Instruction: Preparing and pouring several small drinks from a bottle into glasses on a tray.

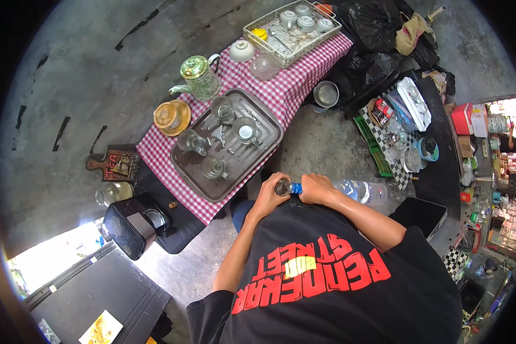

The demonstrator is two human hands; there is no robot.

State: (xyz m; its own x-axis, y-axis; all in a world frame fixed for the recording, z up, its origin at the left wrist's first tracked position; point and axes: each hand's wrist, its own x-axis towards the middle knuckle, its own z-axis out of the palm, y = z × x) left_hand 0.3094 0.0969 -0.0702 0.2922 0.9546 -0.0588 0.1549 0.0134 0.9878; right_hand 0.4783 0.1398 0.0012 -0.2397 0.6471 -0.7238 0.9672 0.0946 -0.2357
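Checkered cloth (292, 85) bears a tray (242, 159) of mugs (245, 132); right hand (316, 188) grips a bottle (374, 193).

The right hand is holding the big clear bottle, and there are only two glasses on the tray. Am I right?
Not quite: there aren't only two glasses on the tray. The head view shows four. The rest is right: the right hand is holding the big clear bottle.

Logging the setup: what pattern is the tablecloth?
The tablecloth is a pinkish red and white gingham check, shown in the head view.
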